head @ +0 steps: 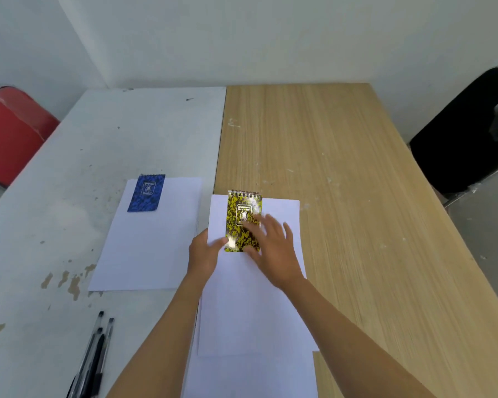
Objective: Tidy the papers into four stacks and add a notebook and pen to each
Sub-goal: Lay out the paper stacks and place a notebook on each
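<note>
A red chair (13, 133) stands off the far-left corner of the white table (69, 173). Left of the yellow notebook (243, 221), a blue notebook (146, 192) lies on the far-left corner of a paper stack (150, 242), its long axis running away from the person, spiral edge at the far end. Nearer the person and further left, several black pens (94, 357) lie together, long axes pointing roughly away, tilted slightly right.

The left hand (203, 251) rests at the left edge of a second paper stack (253, 297), thumb touching the yellow notebook's near-left corner – whether it actually pinches the cover I cannot tell. The yellow notebook sits at the far end of this stack, straddling the seam between the two tables, long axis away from the person, spiral binding at the far edge.

The right hand (273, 248) lies just right of it, fingers spread and straight, fingertips over the cover's right side – blurred. Further right stretches the wooden table (357, 196), a black chair (466, 136) beyond it.
</note>
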